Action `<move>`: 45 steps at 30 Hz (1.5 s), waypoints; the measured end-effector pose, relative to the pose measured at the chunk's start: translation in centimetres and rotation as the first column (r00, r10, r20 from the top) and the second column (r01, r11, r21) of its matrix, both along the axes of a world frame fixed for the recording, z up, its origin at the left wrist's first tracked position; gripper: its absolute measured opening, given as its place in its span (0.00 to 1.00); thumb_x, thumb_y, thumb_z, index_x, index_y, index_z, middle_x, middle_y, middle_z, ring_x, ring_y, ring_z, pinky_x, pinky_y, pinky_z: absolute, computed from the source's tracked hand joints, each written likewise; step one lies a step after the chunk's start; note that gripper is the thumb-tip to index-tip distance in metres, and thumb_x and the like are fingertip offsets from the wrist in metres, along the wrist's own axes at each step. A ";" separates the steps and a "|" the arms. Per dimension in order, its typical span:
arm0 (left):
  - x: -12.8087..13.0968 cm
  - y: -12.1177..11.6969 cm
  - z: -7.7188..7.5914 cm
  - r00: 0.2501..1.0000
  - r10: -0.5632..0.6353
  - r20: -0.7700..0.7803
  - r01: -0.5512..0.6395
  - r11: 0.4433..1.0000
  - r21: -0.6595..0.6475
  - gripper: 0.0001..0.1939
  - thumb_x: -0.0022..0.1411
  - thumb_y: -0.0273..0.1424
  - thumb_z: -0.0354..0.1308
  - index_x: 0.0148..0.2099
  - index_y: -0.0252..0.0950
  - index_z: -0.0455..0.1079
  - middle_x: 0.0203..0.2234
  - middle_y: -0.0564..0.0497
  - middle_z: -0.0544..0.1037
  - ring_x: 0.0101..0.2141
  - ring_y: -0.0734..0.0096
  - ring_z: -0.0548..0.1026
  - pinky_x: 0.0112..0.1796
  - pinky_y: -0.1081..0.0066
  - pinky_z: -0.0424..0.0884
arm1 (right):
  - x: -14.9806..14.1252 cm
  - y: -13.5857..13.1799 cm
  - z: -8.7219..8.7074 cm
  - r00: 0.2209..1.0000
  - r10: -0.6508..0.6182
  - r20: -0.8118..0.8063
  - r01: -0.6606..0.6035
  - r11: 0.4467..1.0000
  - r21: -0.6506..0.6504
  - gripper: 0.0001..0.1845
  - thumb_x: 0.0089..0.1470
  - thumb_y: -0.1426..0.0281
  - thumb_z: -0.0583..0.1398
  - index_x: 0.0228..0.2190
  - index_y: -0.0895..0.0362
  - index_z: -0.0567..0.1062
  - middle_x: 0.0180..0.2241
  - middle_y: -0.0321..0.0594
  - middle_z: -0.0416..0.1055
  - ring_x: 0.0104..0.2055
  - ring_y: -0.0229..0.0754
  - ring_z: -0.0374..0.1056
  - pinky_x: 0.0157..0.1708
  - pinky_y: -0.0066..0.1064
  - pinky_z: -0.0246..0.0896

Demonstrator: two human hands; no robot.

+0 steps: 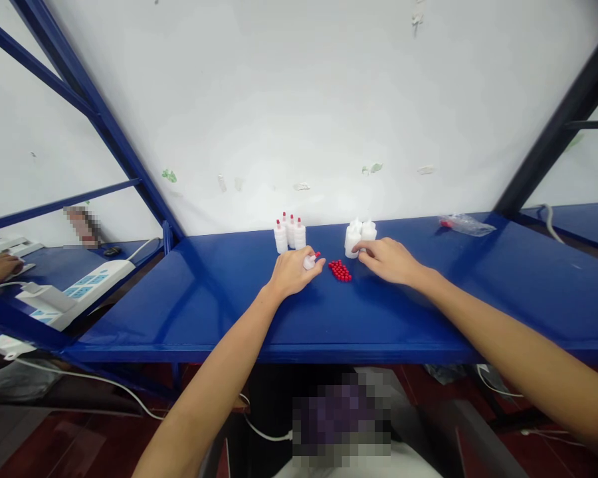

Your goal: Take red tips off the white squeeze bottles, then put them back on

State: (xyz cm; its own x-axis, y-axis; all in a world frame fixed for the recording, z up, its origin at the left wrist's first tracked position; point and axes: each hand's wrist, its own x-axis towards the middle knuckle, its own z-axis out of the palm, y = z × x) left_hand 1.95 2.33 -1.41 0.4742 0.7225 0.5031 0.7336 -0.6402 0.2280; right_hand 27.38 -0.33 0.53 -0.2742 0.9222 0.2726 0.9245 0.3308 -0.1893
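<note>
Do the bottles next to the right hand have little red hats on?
No, the white bottles beside the right hand look white all the way up, with no red on top.

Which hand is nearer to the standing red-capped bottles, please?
Left: the left hand is just in front of the red-capped bottles; the right hand is well to their right.

Premises appear to be a workshop: white bottles (280, 238) and red pieces (339, 270) stand grouped on a blue table (179, 305) between metal frames (87, 99); the wall (289, 99) is plain white (visibly blemished).
</note>
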 end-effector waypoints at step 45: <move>-0.4 0.3 0.1 1.000 0.011 -0.009 -0.011 0.999 0.050 0.10 0.67 0.36 0.48 0.44 0.39 0.67 0.33 0.50 0.79 0.32 0.67 0.76 0.33 0.72 0.64 | -0.1 -0.5 -0.2 0.948 0.319 -0.011 -0.314 0.925 -0.211 0.10 0.60 0.63 0.52 0.34 0.54 0.69 0.28 0.40 0.72 0.29 0.43 0.65 0.28 0.33 0.53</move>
State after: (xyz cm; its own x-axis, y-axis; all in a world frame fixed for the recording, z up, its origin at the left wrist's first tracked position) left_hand 1.54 2.63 -1.31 0.4709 0.7021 0.5342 0.7426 -0.6423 0.1895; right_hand 27.28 -0.84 0.34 -0.5653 0.8215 0.0743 0.7830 0.5628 -0.2649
